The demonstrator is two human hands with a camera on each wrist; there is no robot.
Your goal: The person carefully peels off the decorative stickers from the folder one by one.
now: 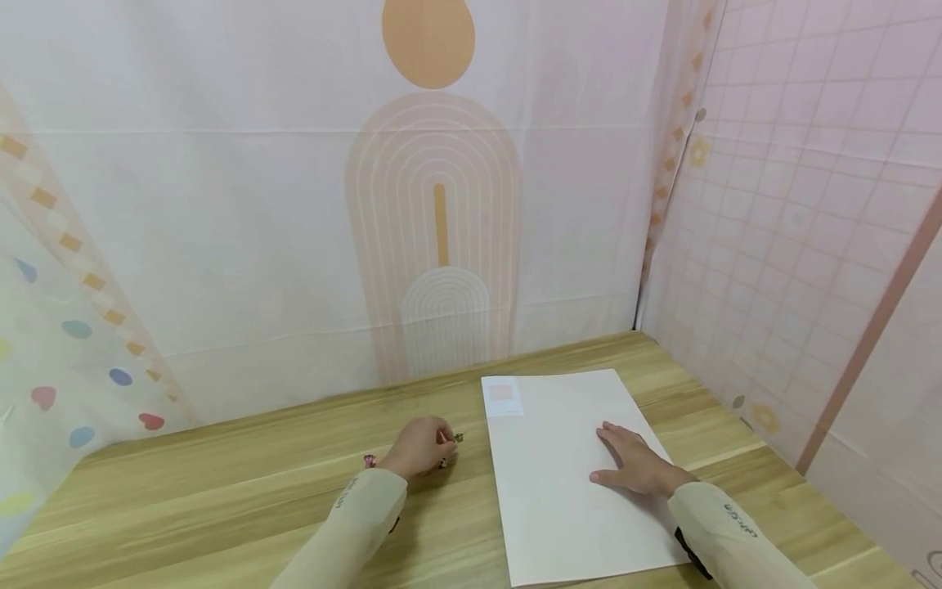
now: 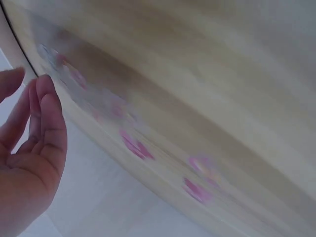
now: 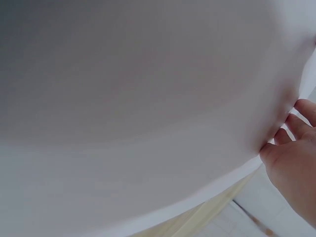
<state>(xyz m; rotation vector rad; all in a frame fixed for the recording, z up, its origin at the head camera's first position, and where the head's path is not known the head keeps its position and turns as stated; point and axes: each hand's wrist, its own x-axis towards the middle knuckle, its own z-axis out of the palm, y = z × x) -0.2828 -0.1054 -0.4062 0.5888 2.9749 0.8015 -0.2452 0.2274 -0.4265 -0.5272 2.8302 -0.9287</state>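
Observation:
My left hand point(image 1: 421, 446) hovers low over the wooden table, left of a large white sheet point(image 1: 559, 491). Its fingers bend loosely toward the thumb; in the left wrist view a gap shows between thumb and fingertips. Right at the fingertips is a small greenish piece point(image 1: 459, 438). A small pink piece point(image 1: 370, 461) lies by the left wrist. Blurred in the left wrist view, several small pieces, among them a pink one point(image 2: 136, 144) and a shiny pinkish one point(image 2: 203, 167), lie in a loose row. With fingers spread, my right hand point(image 1: 639, 465) rests on the sheet's right side.
A small label with an orange-pink square point(image 1: 502, 393) sits at the sheet's far left corner. The wooden table point(image 1: 221, 507) extends to the left. Patterned cloth point(image 1: 257, 245) hangs behind the table, and a grid-patterned cloth point(image 1: 795, 245) lines its right side.

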